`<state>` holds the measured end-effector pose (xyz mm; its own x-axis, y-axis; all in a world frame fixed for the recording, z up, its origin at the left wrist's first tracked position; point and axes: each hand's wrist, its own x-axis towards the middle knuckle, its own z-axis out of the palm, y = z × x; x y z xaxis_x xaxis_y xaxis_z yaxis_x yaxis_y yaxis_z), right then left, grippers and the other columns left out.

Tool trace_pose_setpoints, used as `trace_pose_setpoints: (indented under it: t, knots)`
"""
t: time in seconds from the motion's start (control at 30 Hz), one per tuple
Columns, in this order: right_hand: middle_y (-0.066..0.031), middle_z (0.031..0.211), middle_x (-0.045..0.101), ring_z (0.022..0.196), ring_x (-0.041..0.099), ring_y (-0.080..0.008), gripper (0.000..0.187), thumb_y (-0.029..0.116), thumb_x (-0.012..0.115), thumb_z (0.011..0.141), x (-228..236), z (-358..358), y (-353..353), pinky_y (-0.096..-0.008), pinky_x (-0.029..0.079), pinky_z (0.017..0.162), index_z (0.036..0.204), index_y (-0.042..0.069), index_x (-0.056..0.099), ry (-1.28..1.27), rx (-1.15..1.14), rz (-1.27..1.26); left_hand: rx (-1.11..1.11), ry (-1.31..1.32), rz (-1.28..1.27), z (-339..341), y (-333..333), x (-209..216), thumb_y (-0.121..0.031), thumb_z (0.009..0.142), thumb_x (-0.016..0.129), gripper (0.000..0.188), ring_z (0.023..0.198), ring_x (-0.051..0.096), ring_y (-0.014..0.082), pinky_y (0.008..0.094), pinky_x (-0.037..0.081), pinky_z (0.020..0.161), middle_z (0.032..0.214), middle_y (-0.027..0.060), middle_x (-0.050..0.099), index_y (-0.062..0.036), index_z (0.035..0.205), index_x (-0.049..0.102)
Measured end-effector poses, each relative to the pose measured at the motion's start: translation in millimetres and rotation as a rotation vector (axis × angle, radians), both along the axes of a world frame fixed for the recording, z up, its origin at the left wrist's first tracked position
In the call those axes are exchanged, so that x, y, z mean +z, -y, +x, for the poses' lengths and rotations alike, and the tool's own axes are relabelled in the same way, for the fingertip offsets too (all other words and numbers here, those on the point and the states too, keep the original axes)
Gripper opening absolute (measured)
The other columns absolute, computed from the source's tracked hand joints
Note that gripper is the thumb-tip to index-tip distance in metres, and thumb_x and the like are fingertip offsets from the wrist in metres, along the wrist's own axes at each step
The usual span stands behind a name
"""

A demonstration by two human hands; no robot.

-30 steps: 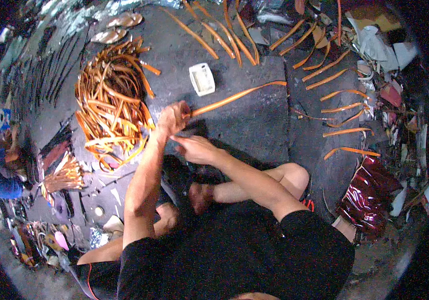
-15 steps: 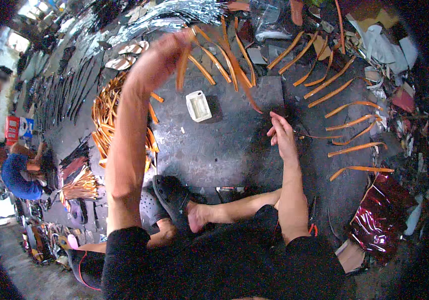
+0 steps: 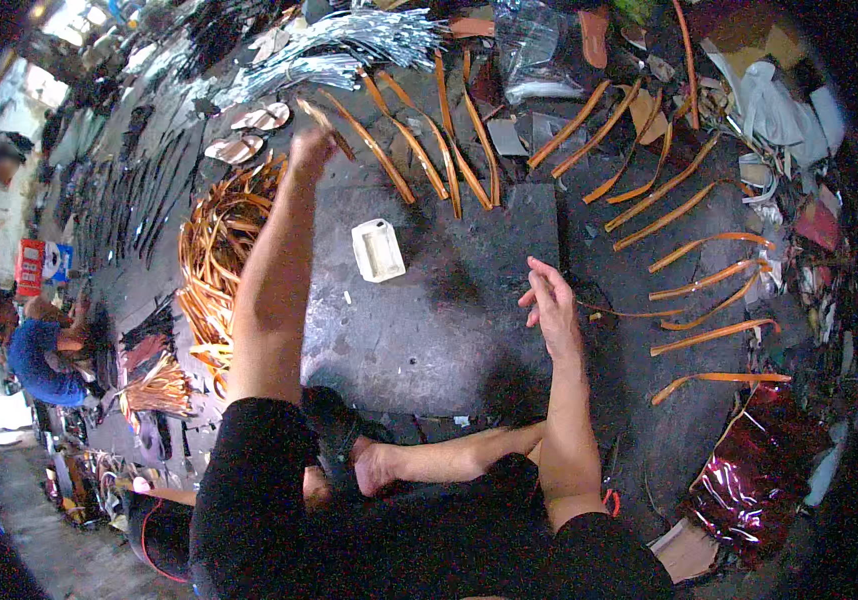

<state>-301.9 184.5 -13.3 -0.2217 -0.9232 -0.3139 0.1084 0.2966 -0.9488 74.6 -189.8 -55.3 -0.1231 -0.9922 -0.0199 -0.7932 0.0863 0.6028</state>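
My left hand (image 3: 311, 150) is stretched far forward at the upper left, closed round a short orange-brown strip (image 3: 332, 130). Just right of it, several similar strips (image 3: 374, 150) lie fanned out on the dark surface. Nearer to me, below that hand, is a heap of glossy orange-brown strips (image 3: 219, 240), partly covered by my forearm. My right hand (image 3: 552, 305) hovers over the right part of a dark board (image 3: 429, 350), fingers extended and holding nothing. Between my hands, a small white rectangular container (image 3: 379, 250) stands on the board.
More strips (image 3: 699, 290) curve along the right side. Silvery strips (image 3: 349, 50) and a pair of sandals (image 3: 249, 130) lie at the far left. Shiny dark-red sheeting (image 3: 749, 480) is at the lower right. A person in blue (image 3: 41, 360) sits at far left.
My left hand has moved left from above the fanned strips, and its motion blur has lessened. The view has shifted slightly. My right hand stays over the board with its fingers extended.
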Motion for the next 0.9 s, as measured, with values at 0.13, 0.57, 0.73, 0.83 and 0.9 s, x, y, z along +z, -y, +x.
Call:
trace_pose_setpoints:
  t: [0.13,0.57,0.73,0.83,0.9]
  knots:
    - [-0.0018,0.07,0.057,0.052,0.047,-0.0039,0.04,0.03,0.054,0.095,-13,-27,-7,-0.0182,0.04,0.044,0.128,0.007,0.054,-0.075,-0.095,0.044,0.129,-0.214,0.038,-75,-55,-49,-0.034,0.087,0.062,0.035,0.079,0.066,0.0166,0.0299,0.05,0.069,0.085,0.011,0.069,-0.0011,0.099,0.067]
    - [-0.0014,0.072,0.058,0.061,0.053,-0.0056,0.038,0.027,0.054,0.096,-13,6,-3,-0.0192,0.042,0.047,0.128,0.006,0.053,-0.137,0.07,0.041,0.182,-0.516,0.169,-68,-270,-3,-0.027,0.093,0.056,0.038,0.079,0.068,0.0169,0.0307,0.055,0.065,0.088,0.0143,0.067,-0.0013,0.121,0.06]
    - [-0.0025,0.077,0.06,0.065,0.055,-0.0063,0.038,0.025,0.054,0.096,-16,10,-6,-0.0195,0.043,0.047,0.127,0.004,0.054,-0.184,0.082,0.0,0.205,-0.389,0.064,-70,-253,-15,-0.025,0.09,0.053,0.036,0.094,0.068,0.0285,0.0363,0.051,0.083,0.103,0.0163,0.068,-0.0062,0.119,0.062]
    - [-0.0036,0.086,0.06,0.068,0.056,-0.0062,0.04,0.025,0.054,0.095,-19,11,-7,-0.0197,0.044,0.048,0.128,0.003,0.054,-0.185,0.024,-0.041,0.143,-0.187,0.023,-78,-234,0,-0.029,0.088,0.056,0.037,0.097,0.065,0.0323,0.0388,0.05,0.085,0.103,0.0166,0.068,-0.0095,0.119,0.063]
    - [-0.0031,0.077,0.06,0.06,0.053,-0.0063,0.036,0.026,0.055,0.095,-25,2,-6,-0.0205,0.042,0.043,0.126,0.008,0.054,-0.196,0.048,-0.013,0.15,-0.194,0.081,-79,-232,8,-0.034,0.088,0.059,0.037,0.097,0.065,0.0328,0.0391,0.051,0.084,0.101,0.0185,0.068,-0.0091,0.115,0.065]
